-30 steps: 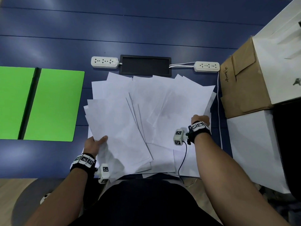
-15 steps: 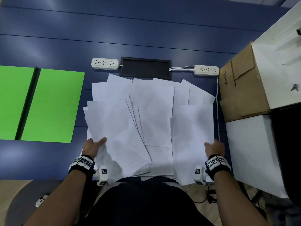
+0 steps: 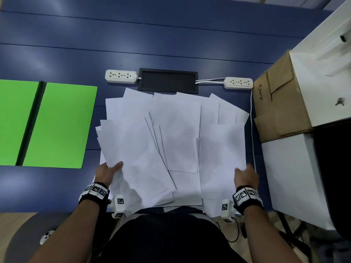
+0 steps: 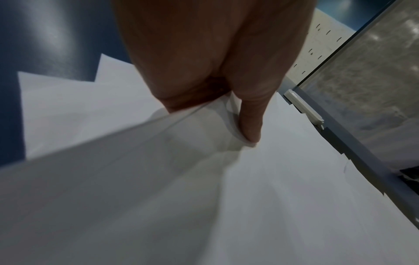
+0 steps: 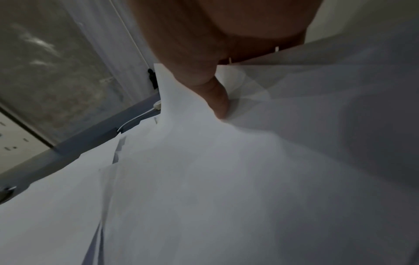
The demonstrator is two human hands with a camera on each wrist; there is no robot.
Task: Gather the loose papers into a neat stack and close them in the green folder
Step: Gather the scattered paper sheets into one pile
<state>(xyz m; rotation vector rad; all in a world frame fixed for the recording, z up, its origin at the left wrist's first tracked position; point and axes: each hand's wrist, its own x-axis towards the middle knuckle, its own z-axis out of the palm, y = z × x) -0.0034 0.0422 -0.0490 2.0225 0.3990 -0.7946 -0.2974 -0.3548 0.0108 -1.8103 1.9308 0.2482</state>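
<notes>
Both hands, left hand (image 3: 108, 172) and right hand (image 3: 245, 176), pinch the papers' (image 3: 171, 141) near outer edges, thumbs on top.

A dark blue table (image 3: 171, 44) shows soft glare; a white cabinet (image 3: 322, 59) and cardboard box (image 3: 279, 109) stand right.
</notes>
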